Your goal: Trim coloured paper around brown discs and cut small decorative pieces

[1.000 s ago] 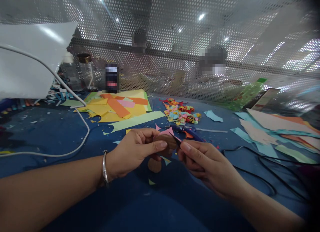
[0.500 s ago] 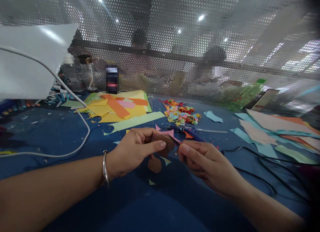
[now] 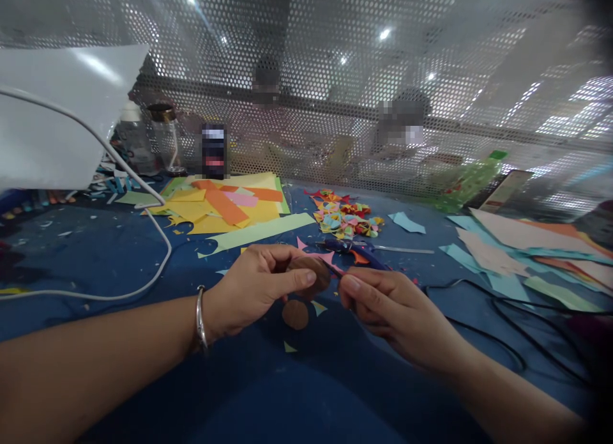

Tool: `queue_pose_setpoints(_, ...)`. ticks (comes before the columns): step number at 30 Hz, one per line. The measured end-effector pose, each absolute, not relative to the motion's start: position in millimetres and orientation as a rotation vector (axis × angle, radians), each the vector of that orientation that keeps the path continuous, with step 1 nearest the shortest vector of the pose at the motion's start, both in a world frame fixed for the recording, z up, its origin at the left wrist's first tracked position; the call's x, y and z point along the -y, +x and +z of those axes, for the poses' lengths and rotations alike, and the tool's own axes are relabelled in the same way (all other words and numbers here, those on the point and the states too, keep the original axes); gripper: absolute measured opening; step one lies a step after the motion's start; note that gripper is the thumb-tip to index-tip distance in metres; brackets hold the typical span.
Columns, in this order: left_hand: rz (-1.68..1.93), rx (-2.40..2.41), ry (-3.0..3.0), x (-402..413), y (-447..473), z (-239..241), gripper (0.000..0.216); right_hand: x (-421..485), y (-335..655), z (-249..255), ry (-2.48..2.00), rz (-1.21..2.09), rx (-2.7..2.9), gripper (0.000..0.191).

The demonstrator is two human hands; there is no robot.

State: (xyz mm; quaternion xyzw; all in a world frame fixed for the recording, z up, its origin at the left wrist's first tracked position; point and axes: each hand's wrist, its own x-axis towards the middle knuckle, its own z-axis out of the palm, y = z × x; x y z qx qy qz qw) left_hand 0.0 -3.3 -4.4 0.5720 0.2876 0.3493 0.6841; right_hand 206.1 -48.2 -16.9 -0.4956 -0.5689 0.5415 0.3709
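Observation:
My left hand (image 3: 256,287) pinches a brown paper disc (image 3: 313,275) between thumb and fingers, just above the blue table (image 3: 96,265). A silver bangle circles that wrist. My right hand (image 3: 385,300) is closed around a small dark tool whose tip meets the disc's right edge; most of the tool is hidden by the fingers. A second brown paper disc (image 3: 295,314) lies flat on the table right below the hands. Pink paper scraps (image 3: 322,255) lie just behind the held disc.
Yellow and orange paper sheets (image 3: 225,204) lie at the back left, a pile of small coloured paper pieces (image 3: 347,219) in the middle, large pastel sheets (image 3: 522,246) at the right. A white cable (image 3: 143,207) curves across the left, black cables (image 3: 498,316) across the right. A perforated metal screen (image 3: 335,80) closes the back.
The hands and the held disc have shifted slightly up and left. The loose disc on the table shows more fully below them.

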Motion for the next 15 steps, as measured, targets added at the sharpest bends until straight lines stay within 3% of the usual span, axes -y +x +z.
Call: queue_pose_setpoints(15, 0.751, -0.743, 1.323, 1.5, -1.4, -8.8, 0.016, 48.7, 206.7, -16.8, -1.255, 1.406, 1.479, 0.051)
